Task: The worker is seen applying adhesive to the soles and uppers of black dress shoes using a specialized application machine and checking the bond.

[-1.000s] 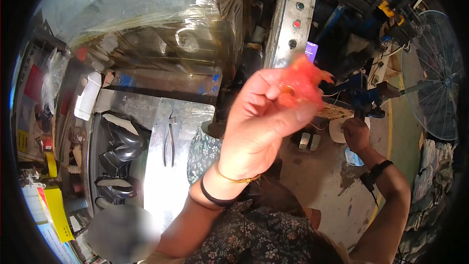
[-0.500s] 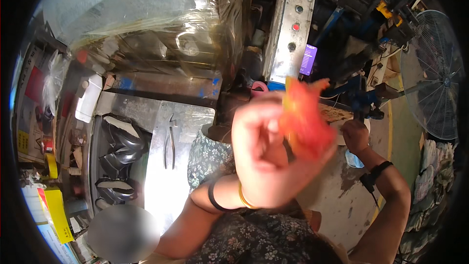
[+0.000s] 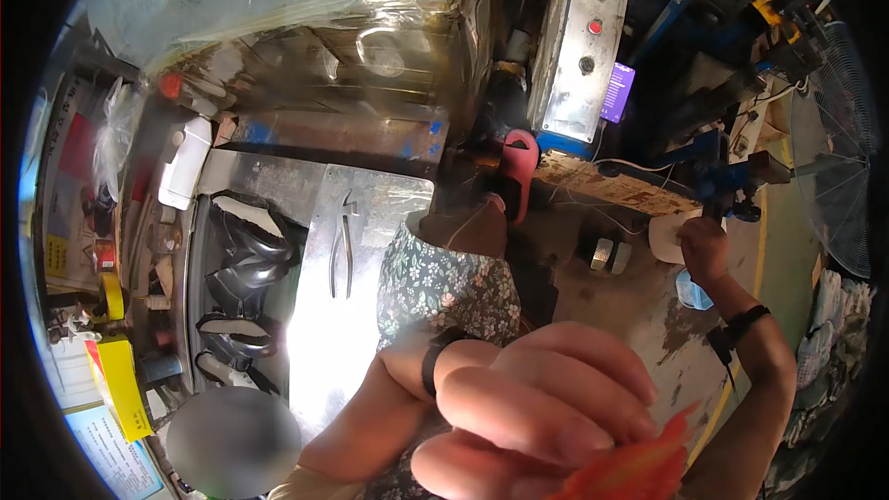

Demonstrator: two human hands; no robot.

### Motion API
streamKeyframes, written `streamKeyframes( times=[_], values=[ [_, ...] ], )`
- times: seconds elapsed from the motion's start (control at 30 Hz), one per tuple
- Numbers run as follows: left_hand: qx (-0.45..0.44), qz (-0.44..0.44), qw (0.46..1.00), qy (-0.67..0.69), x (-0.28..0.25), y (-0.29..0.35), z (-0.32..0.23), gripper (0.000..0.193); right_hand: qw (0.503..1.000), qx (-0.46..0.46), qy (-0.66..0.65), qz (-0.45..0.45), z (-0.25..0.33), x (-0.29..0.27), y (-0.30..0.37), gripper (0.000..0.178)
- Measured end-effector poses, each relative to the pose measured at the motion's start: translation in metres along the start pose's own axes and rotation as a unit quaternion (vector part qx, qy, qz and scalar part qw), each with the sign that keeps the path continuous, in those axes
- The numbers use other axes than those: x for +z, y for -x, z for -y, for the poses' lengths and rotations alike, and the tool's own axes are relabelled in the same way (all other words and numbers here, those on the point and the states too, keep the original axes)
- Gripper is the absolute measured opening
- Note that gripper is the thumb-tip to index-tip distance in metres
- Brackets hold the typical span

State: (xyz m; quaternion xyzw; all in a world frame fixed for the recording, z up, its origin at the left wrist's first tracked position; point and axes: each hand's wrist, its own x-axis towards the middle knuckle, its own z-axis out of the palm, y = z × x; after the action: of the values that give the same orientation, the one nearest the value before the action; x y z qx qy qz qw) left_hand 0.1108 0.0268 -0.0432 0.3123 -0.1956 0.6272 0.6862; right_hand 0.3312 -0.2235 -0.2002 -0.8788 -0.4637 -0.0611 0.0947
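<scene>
My left hand (image 3: 546,398) is large and close in the lower middle. Its fingers are closed on a red-orange piece (image 3: 639,468), thin-edged and partly cut off by the lower border; its kind is unclear. Farther right, my right hand (image 3: 706,250) is small and curled beside a white round thing (image 3: 669,237), below a blue machine part (image 3: 727,190). Whatever its fingers grip is hidden.
Pincers (image 3: 342,250) lie on a metal tabletop (image 3: 310,315), left of a flowered cloth (image 3: 444,292). Black shoes (image 3: 248,236) stand in a tray at the left. A control box (image 3: 585,37) with buttons, a pink slipper-shaped thing (image 3: 520,167) and a fan (image 3: 838,148) are around.
My left hand has come down and nearer with the red-orange piece, uncovering the pink thing and the floor. The view has shifted slightly. My right hand stays by the white round thing.
</scene>
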Motion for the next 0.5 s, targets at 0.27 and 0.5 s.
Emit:
streamKeyframes(
  times=[0.27,0.5],
  values=[
    [-0.134,-0.021,0.990,-0.042,0.000,-0.015,-0.030,0.024,1.000,-0.011,0.013,0.022,0.005,-0.010,-0.006,0.008],
    [-0.076,-0.087,0.993,-0.011,0.013,-0.004,-0.018,0.024,0.999,-0.026,0.002,0.021,0.009,-0.017,-0.011,0.009]
  ],
)
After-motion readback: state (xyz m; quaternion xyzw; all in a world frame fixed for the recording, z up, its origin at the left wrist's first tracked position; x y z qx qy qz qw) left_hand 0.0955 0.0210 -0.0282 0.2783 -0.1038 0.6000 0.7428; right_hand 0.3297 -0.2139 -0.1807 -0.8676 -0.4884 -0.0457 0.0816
